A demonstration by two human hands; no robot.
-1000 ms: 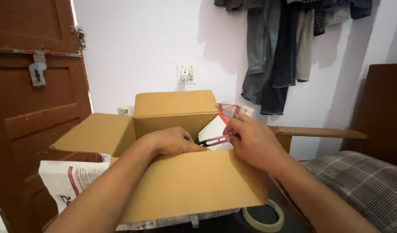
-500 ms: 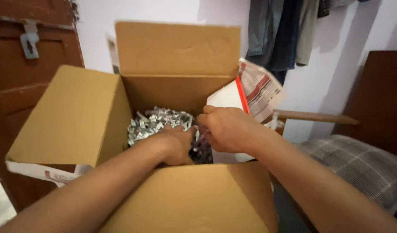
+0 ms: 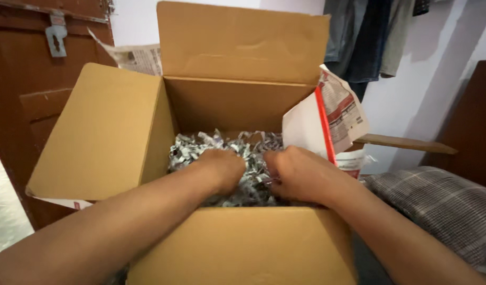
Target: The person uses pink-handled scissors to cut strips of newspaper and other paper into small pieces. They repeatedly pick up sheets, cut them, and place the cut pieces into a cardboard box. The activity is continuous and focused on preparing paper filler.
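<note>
Both my hands are now down inside the open cardboard box (image 3: 237, 248), pressed into the shredded paper (image 3: 222, 148) that fills its bottom. A second ago they sat higher, near the box's mouth, my right hand pinching a thin pink-edged item beside the white printed bag; half a second ago they had dropped to the level of the filling; now that pink item is no longer visible, and I cannot tell whether it lies buried under the shreds or is hidden within my fingers. My left hand (image 3: 222, 169) rests knuckles-up with the fingers curled downward into the shreds; my right hand (image 3: 298, 177) lies just beside it, likewise curled, the two nearly touching. The fingertips of both are sunk out of sight, so whether either hand is closed on anything cannot be told. The view has also tipped forward and closer, so the box interior shows far more than before. The white printed bag (image 3: 327, 119) with its red stripe stands against the box's right inner wall, touching my right wrist region. The rear flap stands upright, the left flap (image 3: 95, 132) is folded outward. Judged from this, the work has passed from handling something at the rim to working within the filling itself. A brown door (image 3: 21, 105) stands at left, hanging clothes (image 3: 370, 37) behind, a checked cushion (image 3: 433, 206) at right.
</note>
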